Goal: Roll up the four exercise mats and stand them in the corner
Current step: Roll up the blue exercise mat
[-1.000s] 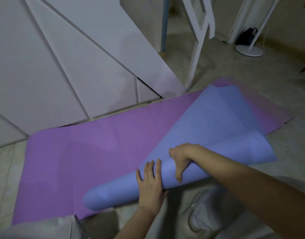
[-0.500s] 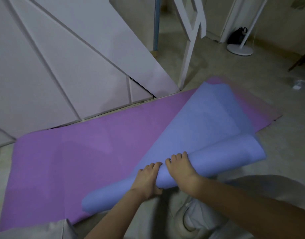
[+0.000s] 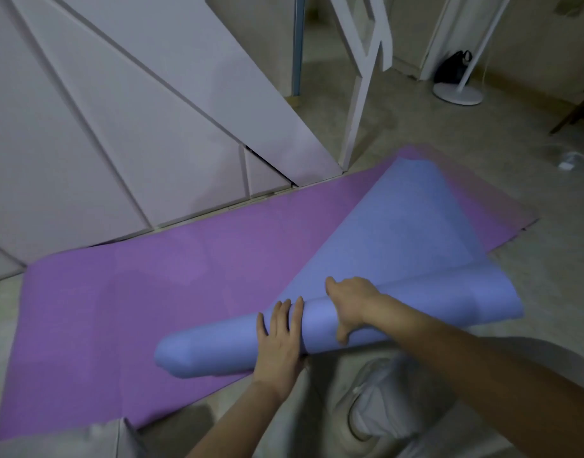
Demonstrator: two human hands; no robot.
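Observation:
A blue exercise mat [image 3: 399, 233] lies at an angle over a purple mat [image 3: 152, 285] that is spread flat on the floor. The near part of the blue mat is rolled into a tube [image 3: 218, 348] running from lower left to right. My left hand [image 3: 280, 338] lies flat on the roll with straight fingers. Just to its right, my right hand [image 3: 350, 302] curls over the top of the roll, thumb down on the near side. The far part of the blue mat is unrolled.
White slanted panels [image 3: 118, 110] rise behind the purple mat. A white frame leg [image 3: 356, 114] stands at the mat's far end. A white lamp stand base [image 3: 457, 94] and a dark bag [image 3: 452, 71] are at the back right. My white shoe [image 3: 376, 411] is below the roll.
Half a second ago both hands curled side by side over the roll. Now the left hand has flattened on the roll's near side, and the right hand has reached over the top again.

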